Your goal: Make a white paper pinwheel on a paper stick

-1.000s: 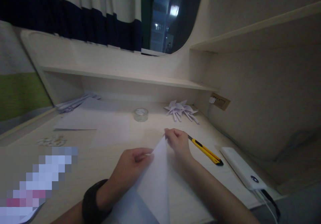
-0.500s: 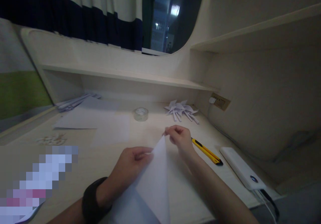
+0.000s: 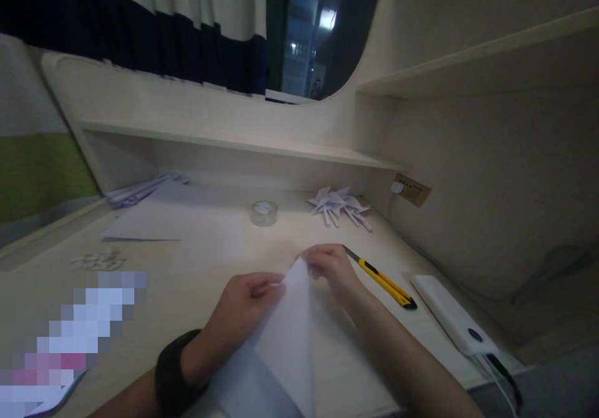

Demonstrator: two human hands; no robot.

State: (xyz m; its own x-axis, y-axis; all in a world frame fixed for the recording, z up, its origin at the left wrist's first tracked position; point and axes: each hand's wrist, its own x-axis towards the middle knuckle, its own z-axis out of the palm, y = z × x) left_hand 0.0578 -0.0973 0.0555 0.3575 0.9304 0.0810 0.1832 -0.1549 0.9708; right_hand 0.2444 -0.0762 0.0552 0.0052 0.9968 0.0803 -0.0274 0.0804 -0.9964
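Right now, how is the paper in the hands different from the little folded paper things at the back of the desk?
The paper between the left hand and right hand is one big sheet, lifted into a tall point. The folded paper things are several small pieces, lying untouched in a heap on the desk. The sheet is near the front edge; the heap is by the back wall. Both are white.

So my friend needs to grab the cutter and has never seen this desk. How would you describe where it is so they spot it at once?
Start at the wall socket on the right side of the desk and come toward the near edge. The utility knife lies flat between the right hand and the white power bank. It is the only yellow-and-black thing there; everything around it is white paper or pale wood.
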